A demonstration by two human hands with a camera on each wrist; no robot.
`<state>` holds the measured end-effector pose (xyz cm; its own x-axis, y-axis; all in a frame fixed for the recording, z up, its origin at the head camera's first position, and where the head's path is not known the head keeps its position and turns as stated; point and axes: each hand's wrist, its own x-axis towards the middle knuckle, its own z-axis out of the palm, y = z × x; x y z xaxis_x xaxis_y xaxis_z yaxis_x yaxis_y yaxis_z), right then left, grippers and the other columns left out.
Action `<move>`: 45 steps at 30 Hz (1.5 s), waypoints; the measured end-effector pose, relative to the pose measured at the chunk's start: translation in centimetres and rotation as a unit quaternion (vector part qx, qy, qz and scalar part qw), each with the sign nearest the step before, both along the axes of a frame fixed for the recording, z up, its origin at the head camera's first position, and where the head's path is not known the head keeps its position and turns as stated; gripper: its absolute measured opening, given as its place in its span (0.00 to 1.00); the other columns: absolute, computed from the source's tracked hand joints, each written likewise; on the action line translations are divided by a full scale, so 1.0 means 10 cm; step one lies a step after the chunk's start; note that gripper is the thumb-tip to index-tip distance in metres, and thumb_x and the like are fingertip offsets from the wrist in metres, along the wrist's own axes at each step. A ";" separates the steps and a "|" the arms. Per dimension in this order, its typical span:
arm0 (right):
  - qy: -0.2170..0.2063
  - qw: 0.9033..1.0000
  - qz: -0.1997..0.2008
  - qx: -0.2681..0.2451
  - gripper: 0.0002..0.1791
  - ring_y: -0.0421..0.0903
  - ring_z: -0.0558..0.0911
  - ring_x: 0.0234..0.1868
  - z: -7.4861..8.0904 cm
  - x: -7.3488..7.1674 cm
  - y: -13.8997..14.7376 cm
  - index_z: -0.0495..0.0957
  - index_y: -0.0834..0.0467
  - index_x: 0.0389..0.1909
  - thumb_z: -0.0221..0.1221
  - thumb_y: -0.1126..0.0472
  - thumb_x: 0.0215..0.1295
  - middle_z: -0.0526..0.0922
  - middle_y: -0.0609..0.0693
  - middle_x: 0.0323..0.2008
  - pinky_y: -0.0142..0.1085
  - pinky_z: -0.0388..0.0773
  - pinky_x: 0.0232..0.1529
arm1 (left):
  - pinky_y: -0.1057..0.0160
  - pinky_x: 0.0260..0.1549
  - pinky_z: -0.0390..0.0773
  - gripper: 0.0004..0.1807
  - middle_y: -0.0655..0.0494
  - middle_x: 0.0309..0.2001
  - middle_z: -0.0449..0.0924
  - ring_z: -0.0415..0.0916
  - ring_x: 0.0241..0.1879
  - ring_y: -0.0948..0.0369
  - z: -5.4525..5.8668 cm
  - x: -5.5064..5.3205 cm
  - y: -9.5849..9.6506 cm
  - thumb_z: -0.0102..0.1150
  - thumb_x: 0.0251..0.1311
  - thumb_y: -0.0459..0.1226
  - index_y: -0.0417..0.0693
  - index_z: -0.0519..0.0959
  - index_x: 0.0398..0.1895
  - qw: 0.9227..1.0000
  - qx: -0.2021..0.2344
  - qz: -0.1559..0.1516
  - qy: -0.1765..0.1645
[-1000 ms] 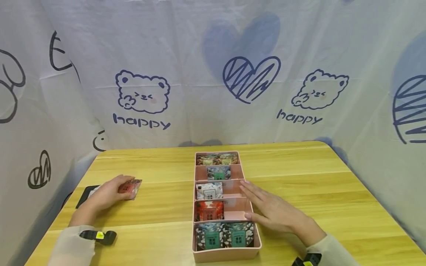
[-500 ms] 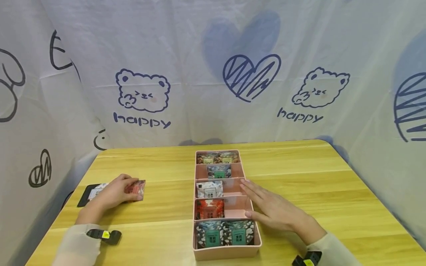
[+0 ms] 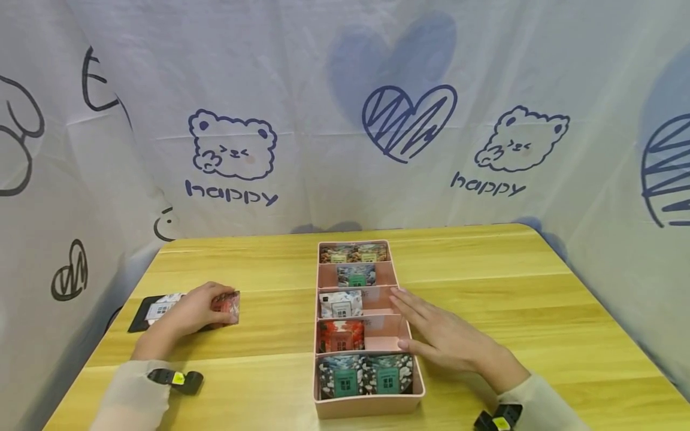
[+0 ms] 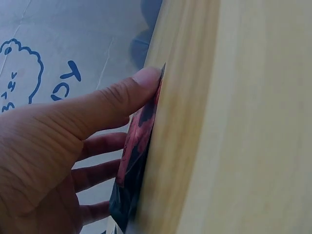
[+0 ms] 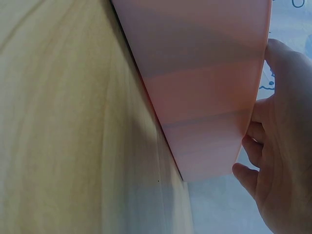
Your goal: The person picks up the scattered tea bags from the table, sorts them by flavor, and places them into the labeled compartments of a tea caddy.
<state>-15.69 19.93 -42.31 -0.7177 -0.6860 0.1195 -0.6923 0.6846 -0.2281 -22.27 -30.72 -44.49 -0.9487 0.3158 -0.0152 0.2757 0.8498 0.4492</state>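
At the left of the table my left hand pinches a red, patterned tea sachet between thumb and fingers. The left wrist view shows the thumb on the sachet's edge, just above the wood. A long pink divided box stands mid-table. My right hand rests on its right rim with fingers extended; in the right wrist view the fingertips touch the top edge of the box wall. Inside are a red sachet, a white sachet and several dark, green-labelled sachets.
Behind the left wrist lies a flat black item with a white sachet on it, partly hidden by the hand. A printed white cloth hangs behind the wooden table.
My left hand has slid slightly right with the red sachet, uncovering more of the white sachet and black item behind it. My right hand stays at the box rim.
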 end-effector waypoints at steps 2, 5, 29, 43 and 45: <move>-0.001 1.000 -0.001 0.000 0.42 0.48 0.50 0.75 0.00 0.00 0.00 0.42 0.51 0.79 0.45 0.37 0.73 0.41 0.45 0.78 0.48 0.59 0.70 | 0.38 0.53 0.71 0.44 0.34 0.57 0.71 0.72 0.52 0.42 0.00 -0.01 0.00 0.73 0.49 0.55 0.34 0.72 0.63 1.000 -0.005 0.002 -0.003; -0.003 1.000 -0.002 -0.001 0.42 0.48 0.50 0.75 0.00 0.00 0.00 0.42 0.51 0.79 0.44 0.36 0.73 0.41 0.45 0.78 0.48 0.59 0.70 | 0.40 0.51 0.73 0.45 0.37 0.55 0.70 0.72 0.50 0.45 0.01 -0.02 0.01 0.73 0.49 0.54 0.34 0.71 0.64 1.000 -0.011 0.001 -0.004; 0.001 1.000 0.001 -0.004 0.42 0.48 0.51 0.75 -0.02 0.00 0.00 0.43 0.51 0.79 0.45 0.37 0.73 0.42 0.47 0.78 0.48 0.60 0.69 | 0.59 0.29 0.74 0.17 0.57 0.32 0.76 0.72 0.31 0.59 0.32 0.09 0.17 0.70 0.57 0.38 0.47 0.74 0.46 1.000 0.029 0.009 0.005; -0.005 1.000 -0.003 -0.004 0.42 0.48 0.51 0.75 -0.02 0.00 -0.01 0.42 0.51 0.79 0.45 0.38 0.73 0.41 0.46 0.78 0.47 0.59 0.70 | 0.61 0.28 0.81 0.14 0.53 0.38 0.80 0.79 0.35 0.58 0.52 0.16 0.26 0.62 0.64 0.33 0.44 0.71 0.50 0.995 0.084 -0.027 0.037; -0.005 1.000 -0.004 -0.003 0.42 0.48 0.51 0.75 -0.02 0.00 -0.01 0.42 0.51 0.79 0.45 0.37 0.73 0.41 0.46 0.78 0.47 0.59 0.70 | 0.64 0.27 0.81 0.14 0.53 0.38 0.80 0.80 0.35 0.58 0.54 0.18 0.28 0.61 0.65 0.32 0.44 0.72 0.52 0.995 0.093 -0.028 0.036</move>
